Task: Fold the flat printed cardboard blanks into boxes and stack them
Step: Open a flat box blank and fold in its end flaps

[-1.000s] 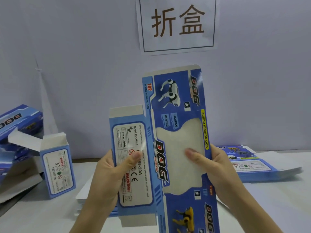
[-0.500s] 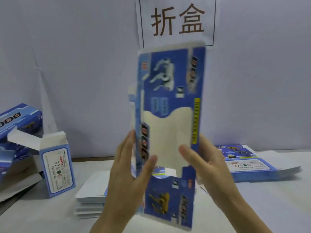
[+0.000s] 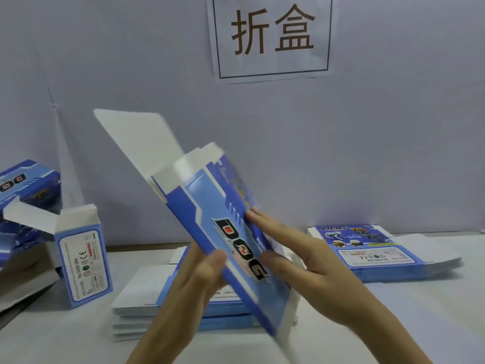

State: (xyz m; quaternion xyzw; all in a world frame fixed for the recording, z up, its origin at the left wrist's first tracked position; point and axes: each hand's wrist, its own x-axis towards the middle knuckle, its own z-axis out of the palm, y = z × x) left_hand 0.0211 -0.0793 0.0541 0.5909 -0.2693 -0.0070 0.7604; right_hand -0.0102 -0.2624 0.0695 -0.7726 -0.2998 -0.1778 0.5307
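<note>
left hand (image 3: 199, 279) grips the lower part of the printed blank (image 3: 217, 232), thumb on the face that bears the dog lettering. right hand (image 3: 309, 269) holds the adjoining side, thumb on the front and fingers (image 3: 262, 219) laid straight along the panel. a second ago the blank stood upright and flat, window face to the camera. half a second ago it was turning edge-on. now it leans with its top toward the left and has been popped open into a sleeve, two faces meeting at a crisp corner. judged from this, the squaring step is done and the ends remain: the long white flap (image 3: 136, 137) at the upper left stands open, as do the short tabs beside it. the lower end is blurred and its flaps cannot be read.

the sleeve's lower end hangs just above the stack of flat blanks (image 3: 141, 295) lying on the table (image 3: 420, 324) under the hands. the open flap reaches up and left with bare wall (image 3: 393, 127) behind it, below the paper sign (image 3: 270, 35). a folded box (image 3: 84, 256) stands open-topped well to the left, with more boxes (image 3: 26, 185) heaped at the far left edge. a second pile of blanks (image 3: 380, 253) lies to the right, apart from the right wrist. the freest room for swinging the sleeve looks to be the table surface at front right.
</note>
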